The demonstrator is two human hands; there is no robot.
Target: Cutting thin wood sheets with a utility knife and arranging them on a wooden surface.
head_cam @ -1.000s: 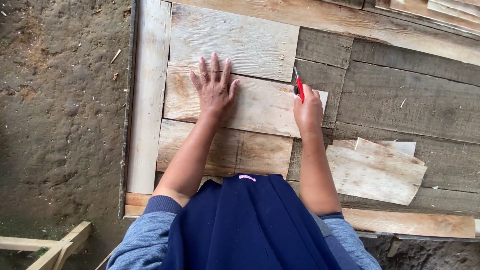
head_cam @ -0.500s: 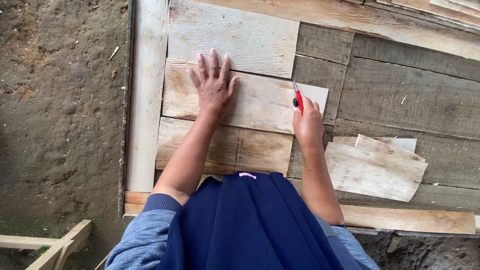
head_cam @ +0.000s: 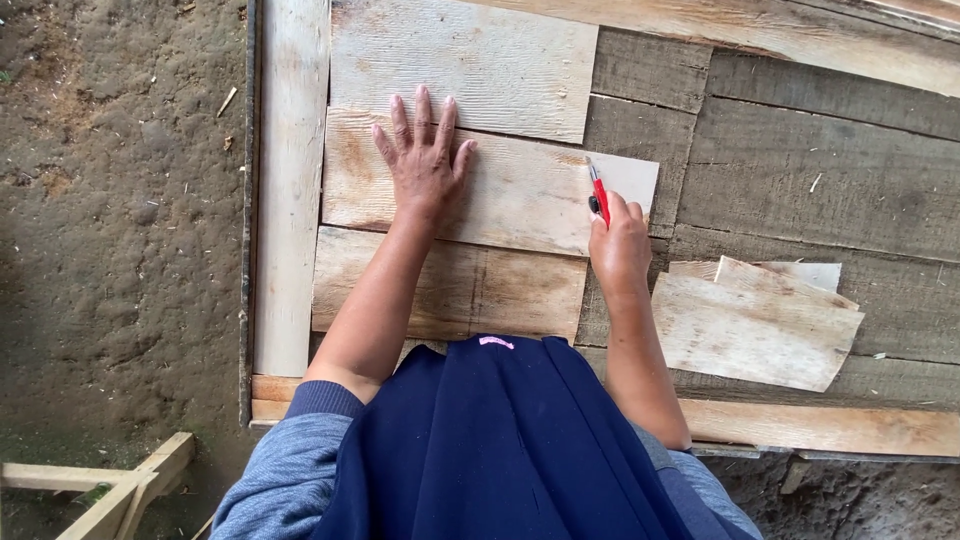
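Observation:
My left hand [head_cam: 424, 160] lies flat with fingers spread on a pale thin wood sheet [head_cam: 510, 185], pressing it onto the grey plank platform [head_cam: 820, 190]. My right hand [head_cam: 618, 245] grips a red utility knife [head_cam: 598, 190], its tip resting on the sheet near the sheet's right end. Another pale sheet [head_cam: 460, 60] lies just above, and a third [head_cam: 450, 285] lies below, partly under my forearms.
A long pale board [head_cam: 290, 190] runs down the platform's left edge. A small stack of cut sheets [head_cam: 755, 320] sits to the right of my right arm. Bare dirt ground [head_cam: 110, 200] lies to the left, with a wooden frame [head_cam: 110, 490] at bottom left.
My right hand with the knife has drawn back toward me along the sheet's right end. The left hand stays flat in place.

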